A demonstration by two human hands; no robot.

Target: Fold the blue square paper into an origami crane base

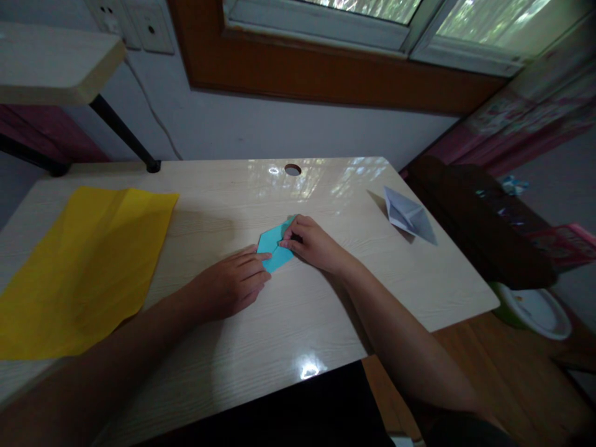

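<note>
A folded piece of turquoise paper (pixel 270 239) lies flat on the pale wood-grain table (pixel 298 323), with slanted corners and a crease line across it. My left hand (pixel 237 280) rests at its left edge, fingers stretched out, the fingertips pressing the paper down. From the right, my right hand (pixel 313 243) reaches over the paper's right end. Its thumb and index finger are pinched together at the crease, on the paper's upper layer. The right hand's other fingers are curled and partly hidden.
A large yellow sheet (pixel 93 261) covers the table's left side. Toward the right edge stands a folded white paper boat (pixel 407 214). At the back are a cable hole (pixel 293 169) and a raised shelf (pixel 56 62) on black legs. A white-lidded bin (pixel 540 313) stands beyond the right edge.
</note>
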